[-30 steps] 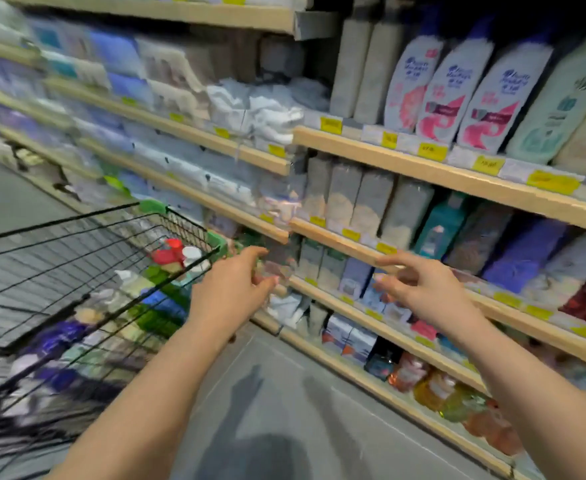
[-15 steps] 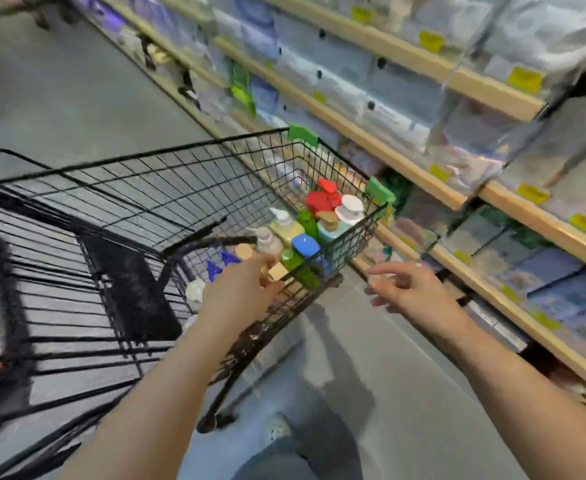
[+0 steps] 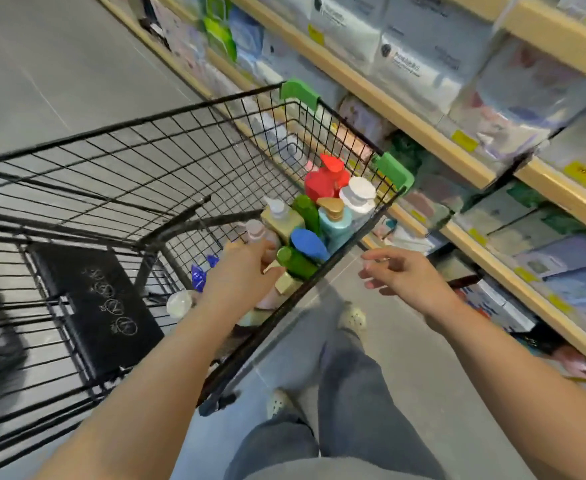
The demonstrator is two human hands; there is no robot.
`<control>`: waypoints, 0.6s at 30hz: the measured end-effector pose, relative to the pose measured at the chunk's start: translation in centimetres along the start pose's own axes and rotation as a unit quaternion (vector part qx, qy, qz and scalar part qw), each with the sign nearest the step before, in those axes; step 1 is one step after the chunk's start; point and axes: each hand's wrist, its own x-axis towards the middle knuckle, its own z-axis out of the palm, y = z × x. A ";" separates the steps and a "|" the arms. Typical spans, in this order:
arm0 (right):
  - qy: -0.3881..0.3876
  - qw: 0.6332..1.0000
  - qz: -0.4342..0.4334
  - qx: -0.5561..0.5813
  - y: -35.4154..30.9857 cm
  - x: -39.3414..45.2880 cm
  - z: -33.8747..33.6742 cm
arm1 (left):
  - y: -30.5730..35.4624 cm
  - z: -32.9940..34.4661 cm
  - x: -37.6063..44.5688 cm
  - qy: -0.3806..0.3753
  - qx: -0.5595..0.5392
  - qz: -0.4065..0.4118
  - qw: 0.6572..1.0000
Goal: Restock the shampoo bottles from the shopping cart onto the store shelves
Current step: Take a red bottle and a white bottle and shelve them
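The black wire shopping cart (image 3: 180, 140) stands beside the shelves, with several shampoo bottles packed in its right front corner: a red bottle (image 3: 324, 180), a white-capped bottle (image 3: 357, 195), a light blue bottle with a gold pump (image 3: 335, 223), a blue cap (image 3: 307, 244) and green bottles (image 3: 296, 263). My left hand (image 3: 241, 275) reaches into the cart and curls around a pale pink pump bottle (image 3: 255, 232). My right hand (image 3: 404, 277) hovers outside the cart's right rim, fingers loosely spread, holding nothing.
Wooden store shelves (image 3: 433, 140) full of packaged goods run along the right, with yellow price tags. The folded black child seat (image 3: 94, 306) sits at the cart's near end. My legs and shoes (image 3: 352, 318) stand on the grey floor between cart and shelves.
My view swung from the shelves down to the cart. My left hand went from the shelf area into the cart onto the pink bottle; my right hand dropped beside the cart.
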 end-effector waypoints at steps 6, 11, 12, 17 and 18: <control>0.001 0.997 -0.050 -0.059 -1.6 8.6 -4.8 | 4.8 -1.2 7.7 -0.003 0.014 0.043 0.999; -0.006 0.980 -0.081 -0.179 -3.6 15.8 -8.3 | 8.6 -0.6 16.4 -0.025 0.087 0.075 0.993; -0.016 0.969 -0.088 -0.231 -3.8 16.0 -8.1 | 8.7 -0.4 16.9 -0.027 0.101 0.090 0.990; -0.098 0.927 -0.069 -0.355 -3.7 19.9 -6.4 | 9.5 0.7 22.2 -0.036 0.202 0.126 0.971; -0.108 0.920 -0.062 -0.372 -3.6 20.3 -5.8 | 9.6 0.8 23.2 -0.045 0.220 0.132 0.965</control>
